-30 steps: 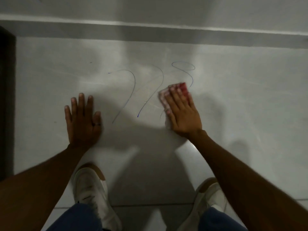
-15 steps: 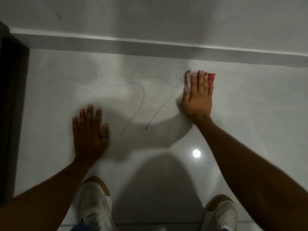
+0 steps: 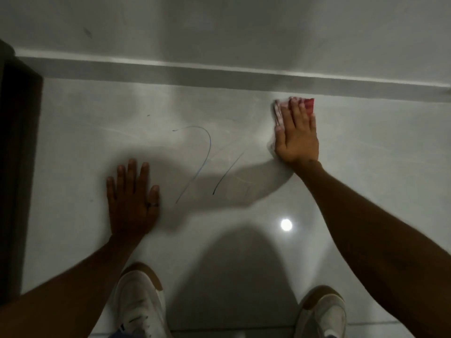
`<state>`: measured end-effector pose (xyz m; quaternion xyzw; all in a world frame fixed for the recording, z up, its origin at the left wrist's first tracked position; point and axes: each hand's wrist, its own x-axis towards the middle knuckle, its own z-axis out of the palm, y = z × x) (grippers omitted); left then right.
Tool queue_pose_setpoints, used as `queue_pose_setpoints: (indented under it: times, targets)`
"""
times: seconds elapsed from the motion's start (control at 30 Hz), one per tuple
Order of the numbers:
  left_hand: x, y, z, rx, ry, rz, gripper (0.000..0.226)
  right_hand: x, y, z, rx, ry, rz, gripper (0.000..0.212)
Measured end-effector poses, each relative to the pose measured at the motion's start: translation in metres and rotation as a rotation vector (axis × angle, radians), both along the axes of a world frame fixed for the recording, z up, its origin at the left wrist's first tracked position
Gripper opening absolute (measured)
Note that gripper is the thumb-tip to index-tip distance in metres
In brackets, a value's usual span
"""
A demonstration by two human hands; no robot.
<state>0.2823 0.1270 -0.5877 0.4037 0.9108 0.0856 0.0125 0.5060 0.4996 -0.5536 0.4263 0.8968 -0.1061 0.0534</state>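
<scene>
A red-and-white checked cloth (image 3: 308,104), blue pen lines (image 3: 209,148) on the pale grey floor (image 3: 366,191), white shoes (image 3: 139,301) with tan toes.

We record two white shoes with tan toe caps at the lower edge of view, the left shoe (image 3: 140,303) and the right shoe (image 3: 324,313) standing well apart. A grey skirting board (image 3: 219,76) runs across the far side beneath a pale wall (image 3: 244,28), which bears one dark scuff (image 3: 87,32) at upper left. We note a dark upright panel (image 3: 17,167) along the left edge and a round light reflection (image 3: 286,224) ahead of the right shoe.
</scene>
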Motion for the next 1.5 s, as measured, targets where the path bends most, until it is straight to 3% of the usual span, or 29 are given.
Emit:
queue_pose_setpoints:
  times: [0.1, 0.17, 0.33, 0.5, 0.67, 0.8, 0.87, 0.97, 1.03, 1.13, 1.23, 1.37, 1.43, 1.5]
  targets:
    - [0.001, -0.001, 0.001, 0.004, -0.002, 0.002, 0.065, -0.027, -0.01, -0.002, 0.0, -0.009, -0.155, 0.067]
    - [0.001, 0.0, 0.002, 0.015, 0.004, 0.002, 0.064, -0.039, -0.024, -0.003, -0.021, 0.013, -0.085, 0.066]
    - [0.0, 0.0, 0.002, 0.014, 0.02, 0.004, 0.064, -0.019, -0.104, 0.006, -0.054, 0.108, 0.258, 0.066]
    - [-0.001, 0.001, 0.003, 0.001, -0.011, 0.012, 0.065, 0.079, -0.224, 0.008, -0.211, 0.141, 0.686, 0.064]
    - [-0.001, 0.001, 0.002, -0.003, 0.004, 0.015, 0.064, 0.062, -0.159, -0.013, -0.266, 0.193, 1.057, 0.058]
    - [0.001, 0.0, 0.003, -0.005, 0.008, 0.012, 0.065, 0.005, -0.099, -0.01, -0.107, 0.15, 0.829, 0.059]
    - [0.0, 0.001, 0.003, -0.002, 0.004, 0.013, 0.065, -0.027, -0.079, -0.008, -0.051, 0.145, 0.597, 0.06]
    - [0.0, 0.0, 0.004, -0.014, 0.0, 0.023, 0.065, -0.081, -0.072, -0.003, -0.047, 0.137, 0.081, 0.065]
    - [0.0, 0.001, 0.004, -0.013, -0.001, 0.012, 0.065, -0.105, -0.089, -0.002, -0.029, 0.116, -0.048, 0.066]
    - [-0.002, 0.001, 0.003, -0.017, -0.02, 0.011, 0.065, -0.091, -0.154, -0.003, -0.056, 0.191, 0.296, 0.064]
    - [-0.001, 0.0, 0.005, -0.025, -0.031, 0.02, 0.066, -0.023, -0.23, 0.004, -0.159, 0.183, 0.529, 0.064]
    - [-0.001, 0.001, 0.007, -0.016, -0.058, 0.015, 0.066, 0.009, -0.213, -0.002, -0.182, 0.178, 0.876, 0.062]
    - [-0.001, 0.001, 0.007, -0.015, -0.045, 0.019, 0.066, -0.012, -0.176, -0.008, -0.151, 0.199, 0.915, 0.06]
    - [-0.002, 0.0, 0.006, -0.023, -0.043, 0.016, 0.065, -0.044, -0.14, -0.01, -0.087, 0.169, 0.764, 0.058]
